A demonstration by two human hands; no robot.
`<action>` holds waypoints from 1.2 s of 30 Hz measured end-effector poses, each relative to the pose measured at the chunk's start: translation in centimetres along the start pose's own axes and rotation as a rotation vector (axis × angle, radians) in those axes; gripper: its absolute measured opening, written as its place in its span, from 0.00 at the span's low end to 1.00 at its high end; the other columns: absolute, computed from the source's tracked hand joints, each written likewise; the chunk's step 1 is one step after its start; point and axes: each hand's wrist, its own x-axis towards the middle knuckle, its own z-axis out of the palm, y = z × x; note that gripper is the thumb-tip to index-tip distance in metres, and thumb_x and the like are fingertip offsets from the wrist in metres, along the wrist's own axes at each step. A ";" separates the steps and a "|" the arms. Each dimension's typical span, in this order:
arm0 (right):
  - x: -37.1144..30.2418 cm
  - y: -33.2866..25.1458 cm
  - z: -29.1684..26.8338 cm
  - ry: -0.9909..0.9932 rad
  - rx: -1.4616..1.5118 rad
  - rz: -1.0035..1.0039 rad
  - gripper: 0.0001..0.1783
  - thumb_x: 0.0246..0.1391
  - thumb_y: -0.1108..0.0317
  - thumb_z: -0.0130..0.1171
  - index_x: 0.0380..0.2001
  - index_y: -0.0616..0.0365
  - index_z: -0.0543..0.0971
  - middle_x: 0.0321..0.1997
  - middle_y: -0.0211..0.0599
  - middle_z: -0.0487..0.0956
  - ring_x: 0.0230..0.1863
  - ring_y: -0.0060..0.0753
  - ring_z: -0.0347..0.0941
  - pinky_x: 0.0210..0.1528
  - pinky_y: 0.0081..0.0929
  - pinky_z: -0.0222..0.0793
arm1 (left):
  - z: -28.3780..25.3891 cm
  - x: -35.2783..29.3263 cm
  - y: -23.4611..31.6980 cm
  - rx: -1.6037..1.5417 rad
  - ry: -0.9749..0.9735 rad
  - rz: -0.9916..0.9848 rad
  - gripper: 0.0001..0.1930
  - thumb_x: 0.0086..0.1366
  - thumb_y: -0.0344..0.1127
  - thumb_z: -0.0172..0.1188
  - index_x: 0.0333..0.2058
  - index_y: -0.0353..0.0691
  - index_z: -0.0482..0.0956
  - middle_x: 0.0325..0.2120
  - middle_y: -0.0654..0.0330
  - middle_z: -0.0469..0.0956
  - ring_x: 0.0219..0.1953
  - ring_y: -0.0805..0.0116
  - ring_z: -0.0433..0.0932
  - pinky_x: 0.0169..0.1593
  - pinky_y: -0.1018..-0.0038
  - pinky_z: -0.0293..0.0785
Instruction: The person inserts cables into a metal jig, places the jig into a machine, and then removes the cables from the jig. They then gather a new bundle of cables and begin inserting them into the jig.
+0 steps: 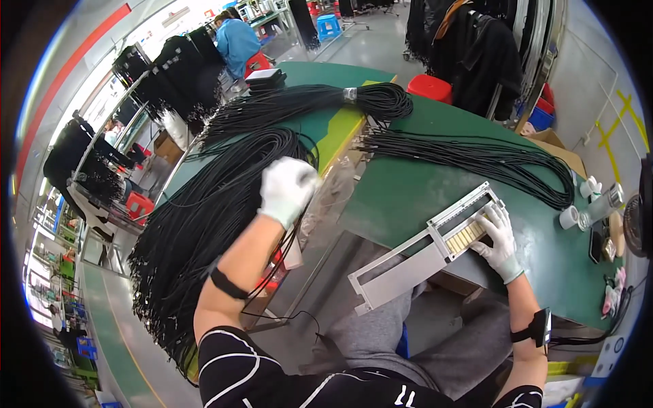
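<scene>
Left hand [287,190] over black cables [204,211], contents unclear; right hand [500,241] grips metal frame [405,273], pale blocks [462,239] seated beside fingers, no cables visible in it

Left hand [289,187] blurred, grip unclear — fan [635,224] cut by right edge

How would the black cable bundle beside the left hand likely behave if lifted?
The black cable bundle would probably sag, since its cables curve into loops. Its many strands suggest noticeable weight, and the spread loose ends might tangle.
</scene>
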 end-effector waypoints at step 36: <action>-0.1 0.2 0.1 0.009 0.157 0.093 0.30 0.49 0.55 0.69 0.53 0.60 0.80 0.64 0.48 0.74 0.72 0.58 0.61 0.75 0.51 0.51 | 1.2 5.6 -14.9 -1.277 0.320 -0.644 0.11 0.74 0.36 0.53 0.47 0.33 0.74 0.38 0.50 0.82 0.33 0.61 0.83 0.35 0.69 0.83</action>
